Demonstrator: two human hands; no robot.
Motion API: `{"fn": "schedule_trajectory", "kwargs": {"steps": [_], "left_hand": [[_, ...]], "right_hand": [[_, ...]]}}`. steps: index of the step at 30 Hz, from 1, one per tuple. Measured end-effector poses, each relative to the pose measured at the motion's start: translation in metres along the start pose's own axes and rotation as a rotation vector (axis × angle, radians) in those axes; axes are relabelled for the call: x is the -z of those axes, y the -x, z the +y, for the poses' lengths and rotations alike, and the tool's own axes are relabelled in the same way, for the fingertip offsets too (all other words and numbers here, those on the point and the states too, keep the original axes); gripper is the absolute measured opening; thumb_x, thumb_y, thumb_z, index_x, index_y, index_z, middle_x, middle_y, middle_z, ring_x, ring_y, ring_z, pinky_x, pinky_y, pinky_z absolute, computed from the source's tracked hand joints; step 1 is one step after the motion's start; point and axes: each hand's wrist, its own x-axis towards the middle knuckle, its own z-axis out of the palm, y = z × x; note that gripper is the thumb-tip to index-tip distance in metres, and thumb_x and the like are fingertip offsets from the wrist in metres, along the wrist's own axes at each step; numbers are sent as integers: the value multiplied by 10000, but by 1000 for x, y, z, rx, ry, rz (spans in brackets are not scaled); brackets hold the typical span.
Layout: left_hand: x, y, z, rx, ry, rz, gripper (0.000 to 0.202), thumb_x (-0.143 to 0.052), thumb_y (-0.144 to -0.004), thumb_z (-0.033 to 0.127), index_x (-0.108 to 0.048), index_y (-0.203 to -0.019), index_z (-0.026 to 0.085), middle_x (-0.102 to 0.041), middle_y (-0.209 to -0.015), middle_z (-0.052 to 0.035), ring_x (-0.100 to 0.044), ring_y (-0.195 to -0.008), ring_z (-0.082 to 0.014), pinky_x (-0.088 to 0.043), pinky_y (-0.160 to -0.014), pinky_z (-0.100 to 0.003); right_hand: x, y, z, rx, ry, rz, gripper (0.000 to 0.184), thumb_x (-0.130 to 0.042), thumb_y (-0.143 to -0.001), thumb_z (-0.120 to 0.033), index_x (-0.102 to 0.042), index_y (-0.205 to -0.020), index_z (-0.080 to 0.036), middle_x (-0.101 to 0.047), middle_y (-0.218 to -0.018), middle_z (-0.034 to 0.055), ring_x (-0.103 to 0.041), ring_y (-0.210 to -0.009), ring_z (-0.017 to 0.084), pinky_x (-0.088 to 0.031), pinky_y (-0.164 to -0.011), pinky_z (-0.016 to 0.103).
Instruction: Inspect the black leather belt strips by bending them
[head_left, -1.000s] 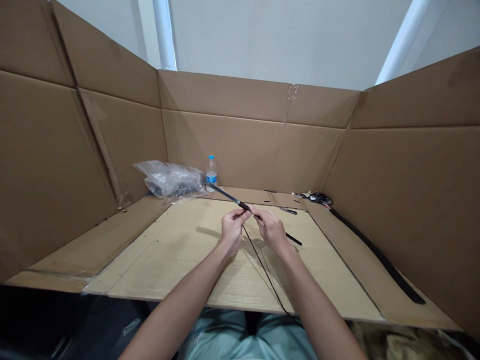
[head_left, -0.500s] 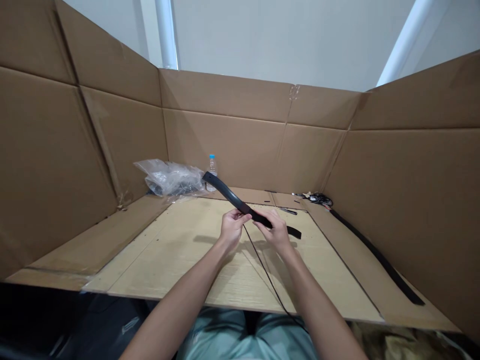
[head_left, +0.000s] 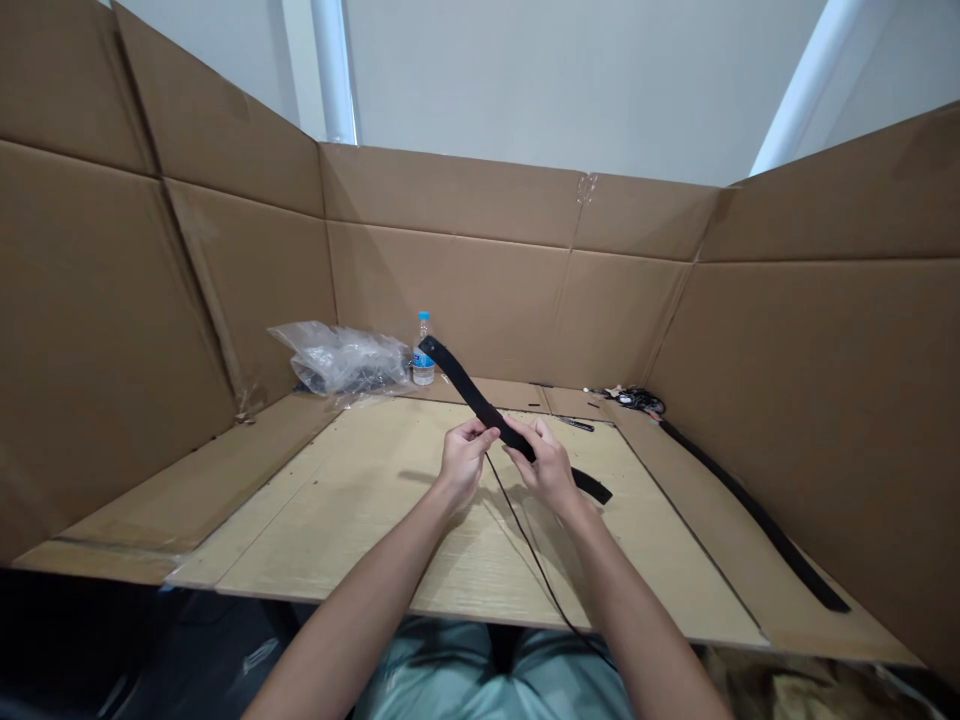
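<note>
A curved flat black strip is held slantwise above the table, its upper end pointing to the far left and its lower end to the right. My left hand pinches it near the middle, thumb and fingers closed. Just to the right, my right hand is wrapped round the same strip, so part of it is hidden. From beside my left hand a thin dark cord runs down over the table's front edge towards my lap.
A clear plastic bag and a water bottle stand at the back left. A tangle of cables and a small dark tool lie at the back right. Another long black strip rests along the right cardboard wall.
The strip has turned in my hands: its upper end has shifted a little right, uncovering the bottle, and its lower end has dropped slightly. Both hands stay in nearly the same place.
</note>
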Motion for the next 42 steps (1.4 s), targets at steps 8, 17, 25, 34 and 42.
{"fn": "schedule_trajectory", "kwargs": {"steps": [8,17,25,34,42], "left_hand": [[4,-4,-8,-56,-71,118,339,-842,-499,312,-551,-501,137,-478,-498,45,-402,-508,-57,-342,-551,-210],[0,-4,-4,-75,-59,85,292,-856,-429,227,-699,-657,134,-690,-707,-43,-605,-671,-147,-465,-724,-288],[4,-7,-1,-64,-73,18,317,-860,-446,225,-713,-711,132,-701,-758,-51,-616,-713,-153,-467,-762,-292],[6,-6,-5,-101,-159,55,285,-826,-518,304,-593,-536,142,-493,-501,35,-434,-523,-78,-350,-567,-228],[-1,-1,3,-46,-50,67,349,-848,-489,328,-560,-528,136,-433,-508,43,-328,-494,-53,-256,-507,-223]], "right_hand": [[-10,-2,2,8,212,114,253,-525,-920,-304,-673,-1087,-183,-502,-757,40,-496,-609,132,-380,-537,225],[-20,-3,4,150,331,123,301,-422,-958,-179,-636,-1170,-174,-657,-897,89,-582,-804,180,-444,-728,273],[-15,-6,4,224,115,152,375,-426,-953,-187,-553,-1303,-155,-608,-948,118,-553,-892,201,-493,-774,325],[-12,-6,4,161,12,246,314,-548,-904,-205,-636,-1206,-206,-611,-896,79,-581,-808,162,-505,-723,282],[-13,-5,1,26,50,284,343,-619,-866,-293,-638,-1191,-183,-537,-761,27,-534,-666,142,-466,-618,247]]}}
